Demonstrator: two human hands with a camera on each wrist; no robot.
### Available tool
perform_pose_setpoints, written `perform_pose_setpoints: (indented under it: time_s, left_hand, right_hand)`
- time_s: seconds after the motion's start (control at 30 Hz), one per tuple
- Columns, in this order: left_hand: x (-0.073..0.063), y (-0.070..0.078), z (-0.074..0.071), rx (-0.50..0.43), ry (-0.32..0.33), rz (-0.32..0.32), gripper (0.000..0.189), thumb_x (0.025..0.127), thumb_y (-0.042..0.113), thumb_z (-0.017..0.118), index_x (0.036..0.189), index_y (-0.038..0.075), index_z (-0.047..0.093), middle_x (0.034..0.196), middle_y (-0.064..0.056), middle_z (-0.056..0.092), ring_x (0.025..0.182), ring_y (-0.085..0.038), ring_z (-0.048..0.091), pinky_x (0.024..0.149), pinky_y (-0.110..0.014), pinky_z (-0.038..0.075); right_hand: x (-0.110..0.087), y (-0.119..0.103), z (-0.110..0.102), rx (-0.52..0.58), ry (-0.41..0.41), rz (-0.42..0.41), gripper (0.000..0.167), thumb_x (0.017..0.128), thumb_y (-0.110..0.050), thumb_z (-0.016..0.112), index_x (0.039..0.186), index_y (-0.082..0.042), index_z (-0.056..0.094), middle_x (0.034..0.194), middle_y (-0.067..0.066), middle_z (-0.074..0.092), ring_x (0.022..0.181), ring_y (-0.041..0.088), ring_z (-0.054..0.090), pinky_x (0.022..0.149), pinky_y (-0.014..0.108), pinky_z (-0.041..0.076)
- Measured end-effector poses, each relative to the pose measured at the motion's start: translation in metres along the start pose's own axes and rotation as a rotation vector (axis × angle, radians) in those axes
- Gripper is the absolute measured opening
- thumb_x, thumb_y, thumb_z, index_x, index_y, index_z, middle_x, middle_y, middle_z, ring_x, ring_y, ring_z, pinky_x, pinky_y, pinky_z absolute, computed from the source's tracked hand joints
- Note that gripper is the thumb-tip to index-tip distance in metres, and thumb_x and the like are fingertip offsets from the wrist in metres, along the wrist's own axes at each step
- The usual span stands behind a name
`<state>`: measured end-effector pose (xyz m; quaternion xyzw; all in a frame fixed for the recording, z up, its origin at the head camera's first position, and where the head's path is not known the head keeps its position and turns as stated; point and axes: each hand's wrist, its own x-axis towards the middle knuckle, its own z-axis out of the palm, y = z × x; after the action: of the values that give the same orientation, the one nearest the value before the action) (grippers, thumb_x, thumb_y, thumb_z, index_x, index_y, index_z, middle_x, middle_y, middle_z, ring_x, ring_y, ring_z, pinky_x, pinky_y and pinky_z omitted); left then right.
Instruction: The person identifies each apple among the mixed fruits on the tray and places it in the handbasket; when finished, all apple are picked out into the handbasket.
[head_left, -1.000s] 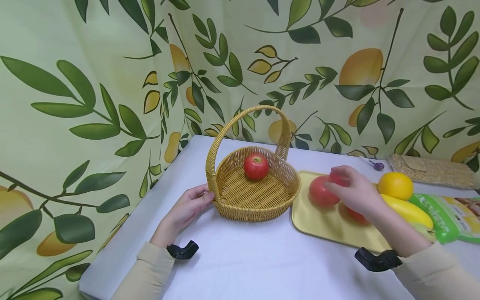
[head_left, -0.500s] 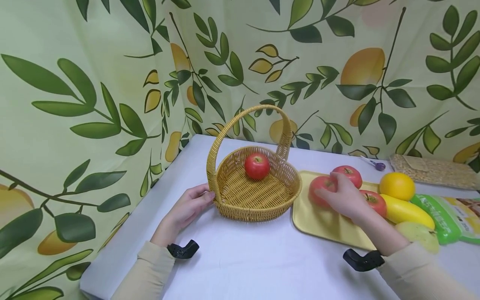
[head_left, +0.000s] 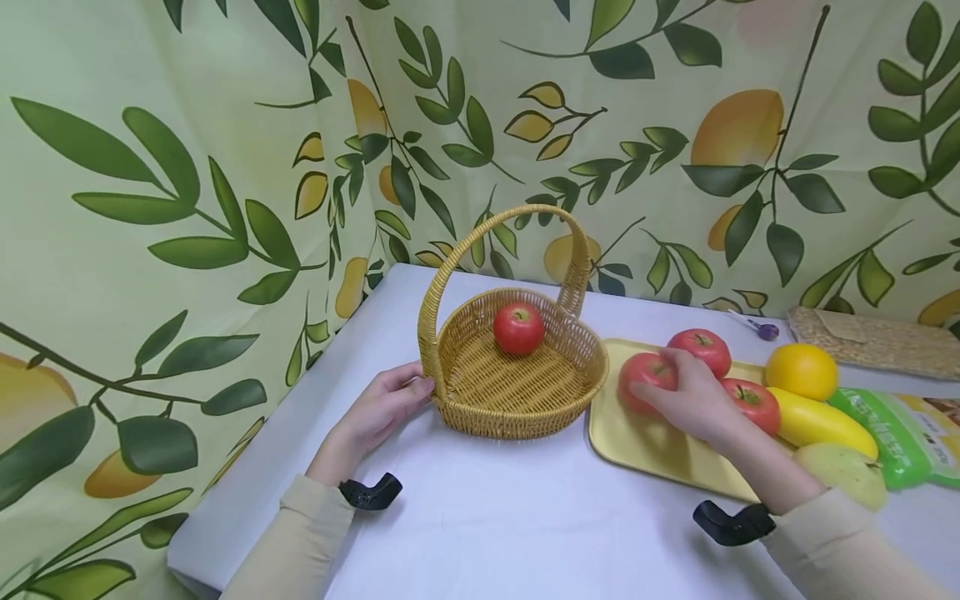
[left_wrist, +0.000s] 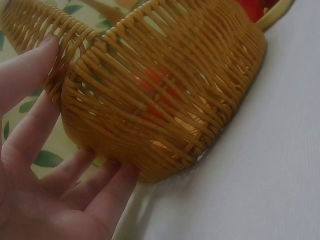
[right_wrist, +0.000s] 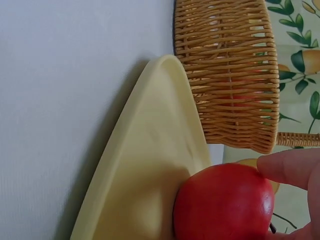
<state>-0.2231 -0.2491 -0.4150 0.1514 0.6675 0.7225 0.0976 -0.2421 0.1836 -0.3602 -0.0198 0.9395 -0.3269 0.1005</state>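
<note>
A wicker basket (head_left: 502, 423) with a tall handle stands on the white table, one red apple (head_left: 519, 327) inside it. My left hand (head_left: 375, 421) holds the basket at its left side; in the left wrist view the thumb (left_wrist: 30, 67) and index finger meet the handle's base while the other fingers touch the wall. To the right, my right hand (head_left: 697, 407) grips another red apple (head_left: 639, 382) between thumb and fingers, over the yellow tray (head_left: 626, 454). The right wrist view shows fingertips on this apple (right_wrist: 222, 205); the far fingers are partly hidden.
On the tray's right are two red apples, one farther back (head_left: 702, 350) and one nearer (head_left: 753, 406). An orange (head_left: 801, 372), a yellow banana-like fruit (head_left: 821, 421) and a pale green fruit (head_left: 843, 473) lie beside them. A green package (head_left: 881, 433) and a woven mat (head_left: 870, 337) sit farther right.
My right hand has moved left and down onto the leftmost apple and now grips it, uncovering the apples behind. The left hand stays at the basket. The head view has shifted slightly.
</note>
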Motion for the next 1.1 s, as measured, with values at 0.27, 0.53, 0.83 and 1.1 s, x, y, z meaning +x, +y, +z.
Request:
perform_pose_setpoints:
  time_s: [0.27,0.53,0.83,1.1]
  left_hand:
    - [0.0,0.0,-0.003,0.009,0.003,0.012,0.016,0.101,0.009,0.061,0.109,0.016,0.072,0.125,-0.01,0.06,0.116,-0.017,0.056,0.103,-0.03,0.047]
    - [-0.003,-0.001,-0.002,-0.008,0.003,0.014,0.017,0.101,0.008,0.061,0.107,0.018,0.073,0.125,-0.013,0.06,0.115,-0.016,0.057,0.104,-0.031,0.047]
    - [-0.001,-0.001,0.001,-0.004,-0.006,0.022,0.014,0.101,0.009,0.061,0.11,0.014,0.071,0.135,-0.029,0.05,0.12,-0.019,0.055,0.106,-0.032,0.046]
    - [0.0,-0.001,0.001,-0.004,0.002,0.005,0.015,0.101,0.009,0.06,0.111,0.011,0.071,0.134,-0.027,0.051,0.119,-0.019,0.056,0.105,-0.032,0.046]
  right_hand:
    - [0.002,-0.001,-0.001,0.011,-0.045,0.008,0.104,0.091,-0.056,0.07,0.16,-0.001,0.014,0.151,0.036,0.03,0.129,0.054,0.036,0.094,0.074,0.043]
    - [0.002,0.001,0.003,0.029,-0.06,0.057,0.117,0.087,-0.067,0.068,0.161,0.001,0.007,0.151,0.037,0.03,0.128,0.054,0.039,0.095,0.072,0.043]
    - [-0.001,0.01,0.006,0.014,-0.056,0.047,0.125,0.079,-0.075,0.07,0.156,0.006,0.015,0.147,0.036,0.037,0.123,0.051,0.044,0.096,0.07,0.044]
    - [-0.003,0.01,0.007,0.034,-0.049,0.043,0.124,0.077,-0.072,0.075,0.156,0.005,0.018,0.146,0.035,0.038,0.124,0.051,0.042,0.092,0.069,0.047]
